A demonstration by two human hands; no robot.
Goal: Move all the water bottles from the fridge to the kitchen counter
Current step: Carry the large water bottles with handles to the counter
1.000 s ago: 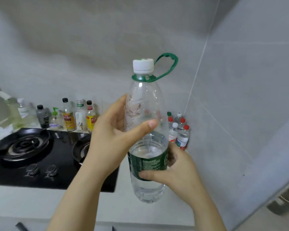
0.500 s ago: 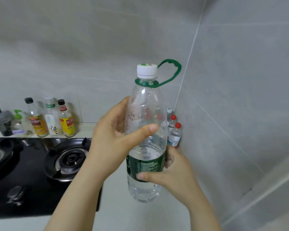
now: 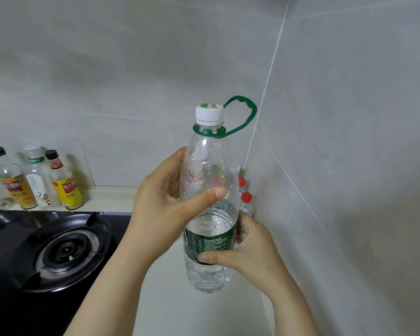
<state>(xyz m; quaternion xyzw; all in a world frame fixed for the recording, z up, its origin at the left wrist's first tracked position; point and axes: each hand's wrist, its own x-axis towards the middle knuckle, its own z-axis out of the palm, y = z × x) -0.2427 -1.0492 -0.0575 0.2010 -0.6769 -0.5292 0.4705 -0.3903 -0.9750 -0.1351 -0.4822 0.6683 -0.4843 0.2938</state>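
A large clear water bottle (image 3: 210,214), half full, with a white cap, a green label and a green carry loop at its neck, is held upright above the white kitchen counter (image 3: 180,306). My left hand (image 3: 163,209) grips its upper body with the thumb across the front. My right hand (image 3: 247,251) grips the label from the right side. Behind the bottle, small water bottles with red caps (image 3: 246,201) stand in the counter's back corner, mostly hidden.
A black gas hob (image 3: 46,253) with a round burner fills the left side. Several condiment bottles (image 3: 37,180) line a ledge behind it. Grey tiled walls meet in a corner just right of the held bottle.
The view has swung right and closer to the corner, so the hob and condiment bottles slid left. The held bottle sits lower in view; both hands keep the same hold.
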